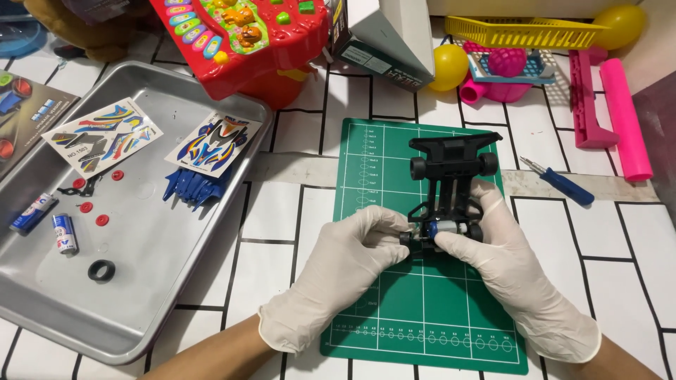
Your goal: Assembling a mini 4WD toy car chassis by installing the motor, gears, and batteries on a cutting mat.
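Assembly looks partway, to judge by what lies about: the black chassis (451, 184) on the green mat (373, 309) already carries four wheels and a small motor (445, 229) at its near end, while well off to the left of the left hand (345, 274) the blue body (191, 185), sticker sheets (102, 136), red hubs (94, 206), spare tyre (101, 271) and batteries (65, 233) sit unused in the tray (162, 309). Both gloved hands come in palm-down from below, fingertips meeting at the chassis's near end. The left pinches the near-left wheel and frame between thumb and curled fingers, and the right hand (507, 264) grips the near-right side, thumb pressed on the motor.
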